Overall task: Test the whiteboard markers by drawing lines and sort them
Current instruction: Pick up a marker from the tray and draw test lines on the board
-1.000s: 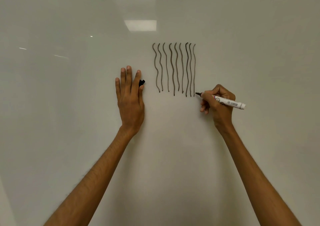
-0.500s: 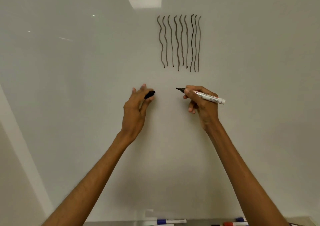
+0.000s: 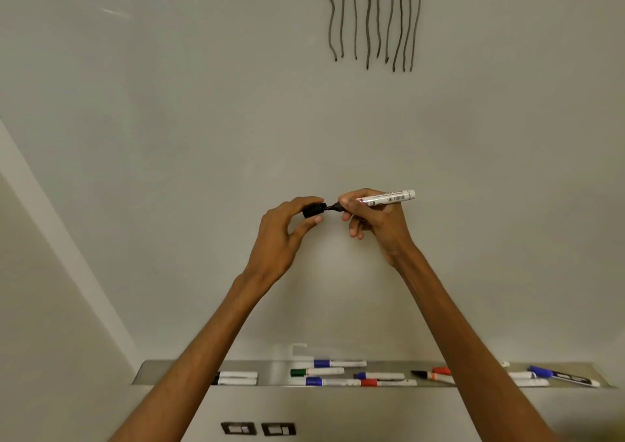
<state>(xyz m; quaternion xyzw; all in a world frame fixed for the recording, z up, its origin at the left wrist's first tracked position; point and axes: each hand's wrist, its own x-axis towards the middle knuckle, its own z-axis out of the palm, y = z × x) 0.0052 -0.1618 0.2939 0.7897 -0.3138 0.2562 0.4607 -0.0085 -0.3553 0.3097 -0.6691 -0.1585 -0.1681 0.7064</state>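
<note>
Your left hand (image 3: 280,235) pinches the short black plastic cap (image 3: 313,210) between thumb and curled fingertips. Your right hand (image 3: 375,218) is wrapped round the white-barrelled black whiteboard marker (image 3: 385,199), gripping it near the nib end. The marker lies almost level in front of the board, its dark tip just at the cap's mouth.

To cap it well, keep barrel and cap on one line and push straight in until it seats. A slanted push would likely smear ink on your fingers or leave the cap loose.

Beyond and below, the grey metal ledge (image 3: 162,372) holds the other markers, among them a blue-capped one (image 3: 338,363) and a green-capped one (image 3: 316,371). The capped marker probably goes there next. Farthest, on the glossy white whiteboard (image 3: 203,137), the row of dark wavy test lines (image 3: 375,18) runs off the top edge.

Half a second ago cap and tip were well apart, and now they meet. Your view has dropped, so the lines sit higher in it and the ledge shows in full.
</note>
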